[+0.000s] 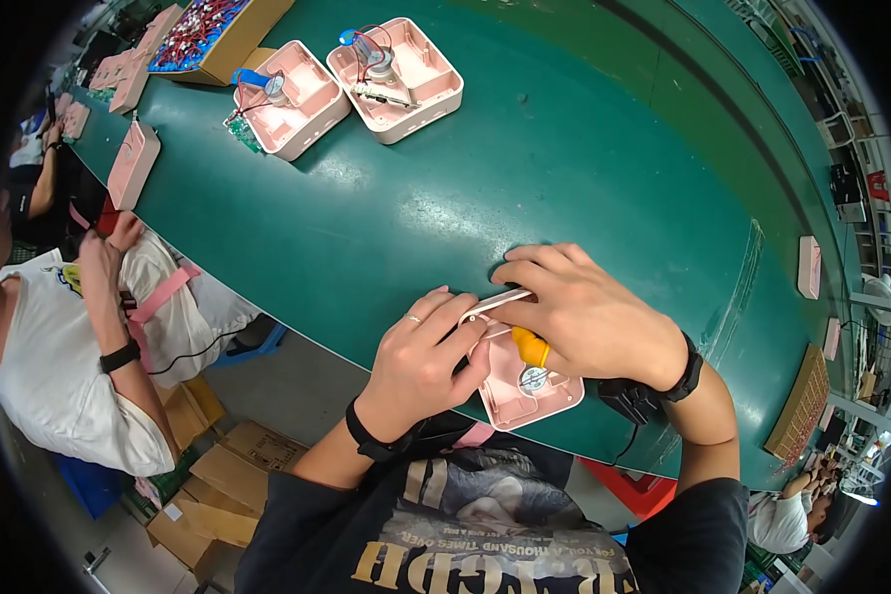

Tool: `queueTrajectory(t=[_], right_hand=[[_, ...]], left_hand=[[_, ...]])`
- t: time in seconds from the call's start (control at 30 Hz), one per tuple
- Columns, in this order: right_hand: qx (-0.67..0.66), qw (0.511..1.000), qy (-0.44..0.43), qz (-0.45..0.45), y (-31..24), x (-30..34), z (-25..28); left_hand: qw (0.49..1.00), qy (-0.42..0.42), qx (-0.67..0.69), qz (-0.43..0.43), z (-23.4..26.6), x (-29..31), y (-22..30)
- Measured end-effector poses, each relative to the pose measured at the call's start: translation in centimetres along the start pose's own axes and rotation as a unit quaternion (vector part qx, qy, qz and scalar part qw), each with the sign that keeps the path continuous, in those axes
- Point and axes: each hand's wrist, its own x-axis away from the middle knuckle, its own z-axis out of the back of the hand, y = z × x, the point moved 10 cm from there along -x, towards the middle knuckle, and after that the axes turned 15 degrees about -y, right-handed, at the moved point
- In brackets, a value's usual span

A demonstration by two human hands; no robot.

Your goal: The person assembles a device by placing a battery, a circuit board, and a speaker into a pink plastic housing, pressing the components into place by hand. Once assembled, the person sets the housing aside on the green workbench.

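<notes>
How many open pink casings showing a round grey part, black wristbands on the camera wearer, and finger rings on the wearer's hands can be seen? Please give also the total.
Open pink casings: 3
Black wristbands: 2
Finger ring: 1
Total: 6

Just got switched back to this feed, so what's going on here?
The person's left hand and right hand are both at an open pink plastic housing by the green table's near edge. A round metallic part shows inside; the hands hide much of the far side. Farther off stand two more open pink housings with wired parts inside.
</notes>
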Motion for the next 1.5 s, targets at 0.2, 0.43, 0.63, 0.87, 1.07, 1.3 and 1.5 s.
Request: queueTrajectory(t=[0.2, 0.43, 0.63, 0.87, 1.07, 1.3, 1.5], right_hand=[[-0.014, 1.0, -0.008, -0.009, 0.4, 0.2, -0.3], [0.007, 1.0, -0.012, 0.006, -0.4, 0.7, -0.1], [0.038, 0.998, 0.048, -0.013, -0.1, 3.4, 3.1], [-0.112, 0.988, 0.093, -0.045, 3.4, 9.5, 0.4], [-0.114, 0.982, 0.147, -0.021, 5.5, 10.1, -1.8], [-0.145, 0.973, 0.177, -0.022, 3.2, 11.8, -1.8], [-0.165, 0.964, 0.207, 0.029, 4.4, 8.6, -2.0]], left_hand=[[1.0, 0.001, 0.016, 0.001, -0.2, -0.2, 0.0], [0.999, 0.001, -0.039, -0.001, -0.2, 0.1, 0.4], [1.0, -0.002, -0.007, -0.019, -0.7, 0.0, 0.4], [1.0, 0.021, -0.003, -0.015, -0.8, 0.1, 0.0], [0.998, 0.055, 0.001, -0.034, -0.7, 0.6, -0.5], [0.998, 0.038, 0.011, -0.047, -1.1, -0.3, 0.8], [0.999, 0.016, -0.046, -0.001, 1.0, 0.6, -0.7]])
